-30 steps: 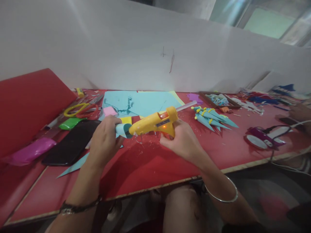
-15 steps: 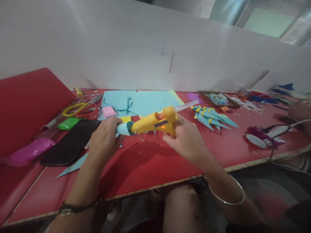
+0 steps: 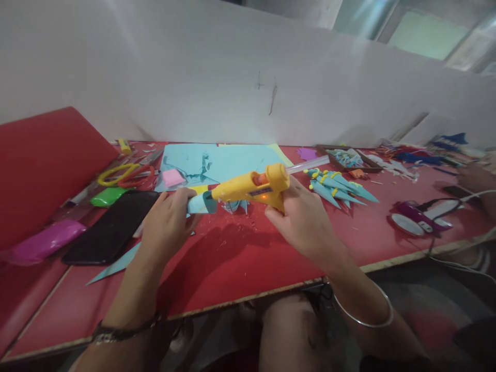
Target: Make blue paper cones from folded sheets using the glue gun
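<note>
The right hand (image 3: 306,222) is wrapped around the grip of a yellow glue gun (image 3: 251,188), fingers clamped on it, holding it above the red table (image 3: 248,263) with the nozzle pointing left. A clear glue stick (image 3: 308,165) pokes out of the gun's back end, and a small orange light glows on its side. The left hand (image 3: 166,225) pinches a rolled blue paper piece (image 3: 201,203), thumb and fingers closed on it, and the gun's nozzle tip sits right at that roll's edge, over the middle of the table.

Left of the left hand lies a black phone (image 3: 112,227), with a magenta packet (image 3: 41,248) beyond it and a green piece (image 3: 108,196) and yellow scissors (image 3: 114,174) further back. A flat blue sliver (image 3: 116,263) rests just beside the left wrist. Blue sheets (image 3: 225,163) lie behind the gun (one is cut ragged). To the right sits a cluster of blue cones (image 3: 341,186) with yellow trim, a tray (image 3: 344,157) of scraps, and a purple tool (image 3: 418,217) with a cord. Another person's hand (image 3: 475,178) shows at the far right edge.
</note>
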`<state>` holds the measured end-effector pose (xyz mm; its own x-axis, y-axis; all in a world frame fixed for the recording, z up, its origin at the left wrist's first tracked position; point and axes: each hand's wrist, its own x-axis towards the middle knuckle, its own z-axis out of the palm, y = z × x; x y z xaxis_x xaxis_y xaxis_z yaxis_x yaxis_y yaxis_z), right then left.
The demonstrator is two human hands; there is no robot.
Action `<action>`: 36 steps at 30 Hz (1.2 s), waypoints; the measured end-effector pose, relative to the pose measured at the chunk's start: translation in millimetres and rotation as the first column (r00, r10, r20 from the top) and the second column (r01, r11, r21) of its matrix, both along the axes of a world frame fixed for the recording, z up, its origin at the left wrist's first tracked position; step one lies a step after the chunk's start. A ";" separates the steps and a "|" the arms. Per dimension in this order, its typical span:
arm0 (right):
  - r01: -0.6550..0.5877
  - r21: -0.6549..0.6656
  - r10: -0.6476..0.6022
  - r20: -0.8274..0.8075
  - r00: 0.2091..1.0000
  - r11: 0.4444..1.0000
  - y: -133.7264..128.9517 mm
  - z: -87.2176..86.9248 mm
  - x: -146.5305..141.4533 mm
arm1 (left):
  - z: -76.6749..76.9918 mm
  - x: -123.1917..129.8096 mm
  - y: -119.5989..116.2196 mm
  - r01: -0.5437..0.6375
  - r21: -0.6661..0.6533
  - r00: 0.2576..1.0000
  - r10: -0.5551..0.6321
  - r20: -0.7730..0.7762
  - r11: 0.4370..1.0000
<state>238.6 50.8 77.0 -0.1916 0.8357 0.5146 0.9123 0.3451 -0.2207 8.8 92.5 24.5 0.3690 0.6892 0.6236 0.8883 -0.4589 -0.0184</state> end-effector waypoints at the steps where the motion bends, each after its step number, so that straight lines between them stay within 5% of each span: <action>1: 0.005 0.003 -0.005 0.008 1.000 1.000 -0.4 0.5 -0.3 | -0.9 0.0 1.0 0.013 0.036 1.000 -0.014 0.005 0.999; 8: 0.035 0.042 -0.036 0.027 0.999 0.999 -2.9 1.6 -3.1 | -0.2 1.8 2.2 0.001 0.077 1.000 -0.001 0.000 0.997; 19: 0.048 0.121 -0.046 -0.019 0.999 0.992 0.6 -2.9 -3.8 | 1.5 4.5 0.6 -0.136 -0.292 0.986 0.158 0.051 0.947; 26: 0.007 0.155 0.001 -0.053 0.999 0.988 3.1 -4.3 -4.4 | 2.2 5.0 -1.9 -0.081 -0.267 0.981 0.124 0.151 0.960; 33: 0.023 0.147 -0.018 -0.034 0.999 0.989 2.8 -3.8 -4.8 | -5.2 1.5 0.3 0.146 -0.232 0.949 -0.070 0.306 0.962; 36: 0.035 0.148 -0.032 -0.028 0.999 0.988 2.7 -4.1 -5.0 | -5.8 2.2 1.2 0.104 -0.271 0.963 -0.029 0.266 0.957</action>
<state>233.6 53.5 73.0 -0.1500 0.7552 0.6381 0.9187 0.3451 -0.1923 11.0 93.7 18.7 0.2733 0.8288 0.4882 0.8126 -0.4705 0.3439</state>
